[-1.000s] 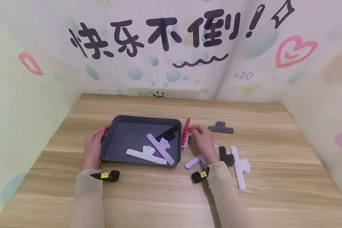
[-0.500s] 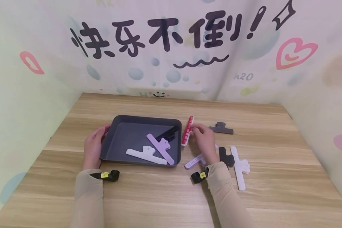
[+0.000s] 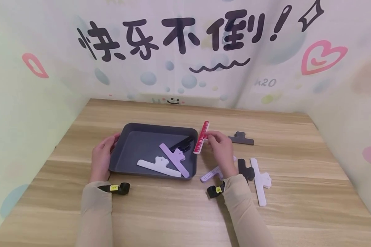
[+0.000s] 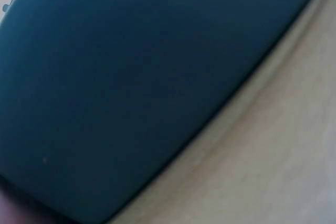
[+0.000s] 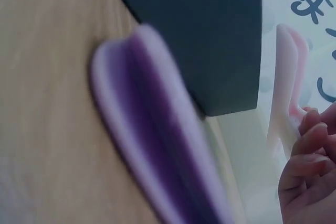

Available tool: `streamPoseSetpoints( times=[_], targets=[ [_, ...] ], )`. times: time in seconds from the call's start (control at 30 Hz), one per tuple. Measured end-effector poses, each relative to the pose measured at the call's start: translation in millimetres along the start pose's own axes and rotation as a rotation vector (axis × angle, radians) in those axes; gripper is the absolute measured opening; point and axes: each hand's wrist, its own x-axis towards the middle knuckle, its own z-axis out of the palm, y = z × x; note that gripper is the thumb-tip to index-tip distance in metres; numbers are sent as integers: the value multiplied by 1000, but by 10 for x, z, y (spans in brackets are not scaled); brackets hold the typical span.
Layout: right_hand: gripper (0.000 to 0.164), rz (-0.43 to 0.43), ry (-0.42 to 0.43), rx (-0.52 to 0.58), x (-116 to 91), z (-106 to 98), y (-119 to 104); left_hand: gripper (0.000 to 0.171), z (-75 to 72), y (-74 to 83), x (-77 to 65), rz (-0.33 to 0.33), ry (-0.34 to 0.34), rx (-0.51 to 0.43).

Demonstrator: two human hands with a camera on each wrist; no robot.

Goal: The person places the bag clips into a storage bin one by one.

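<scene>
Head feed: red-and-white clip [image 3: 201, 138] is in the right hand [image 3: 220, 147], thumb and fingertips pinching its handle. It sits at the right rim of a dark grey tray [image 3: 136, 144], its lower end overlapping that rim from my angle; I can't tell whether the two touch. The right wrist feed shows the clip raised, backdrop [image 3: 281, 92] behind it.

Left hand [image 3: 101, 157] lies against the tray's left wall. Some fingers are hidden by the tray, so I can't tell how far they curl; my left wrist feed is mostly dark tray side.

Inside the tray, right half: white clip [image 3: 154, 166], lilac clip [image 3: 175, 161] lying aslant, black clip [image 3: 185, 144] partly beneath the lilac one.

On the wood-grain table [image 3: 160, 216]: a second lilac clip [image 3: 211, 174], partly hidden by the right hand; a second black clip [image 3: 242, 168] right of the wrist; a second white clip [image 3: 258, 181] just beside that; a dark grey clip [image 3: 241, 139] farther back, near the knuckles.
</scene>
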Motion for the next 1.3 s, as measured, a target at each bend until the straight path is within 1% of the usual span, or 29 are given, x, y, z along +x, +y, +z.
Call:
streamPoseSetpoints(
  times=[0.13, 0.27, 0.43, 0.63, 0.7, 0.77, 0.87, 0.93, 1.03, 1.13, 1.3],
  targets=[
    [17, -25, -25, 12, -14, 35, -73, 46, -1, 9, 12, 14, -2, -14],
    [16, -52, -43, 16, -37, 93, -114, 46, -9, 5, 12, 6, 3, 4],
    [19, -85, -93, 36, -82, 152, -165, 45, -11, 1, 8, 10, -10, -10],
    [21, -69, -166, 64, -162, 244, -257, 47, -10, -1, 9, 12, -13, -21],
    [21, -56, -192, 74, -220, 272, -333, 47, -10, -7, 7, 14, -10, -11],
    [21, -64, -218, 77, -283, 300, -416, 47, -11, -10, 4, 16, -10, -11],
    [20, -91, -249, 87, -378, 345, -538, 48, -13, -13, 4, 19, -12, -17],
    [20, -120, -269, 86, -411, 383, -556, 48, -12, -9, 5, 19, -15, -27],
    [19, -143, -299, 104, -417, 440, -518, 48, -8, -5, 8, 17, -17, -29],
    [19, -145, -310, 111, -374, 499, -399, 47, -8, -1, 10, 8, -16, -42],
    [20, -137, -290, 38, -310, 553, -223, 46, -5, -13, 13, 17, -16, -48]
  ],
)
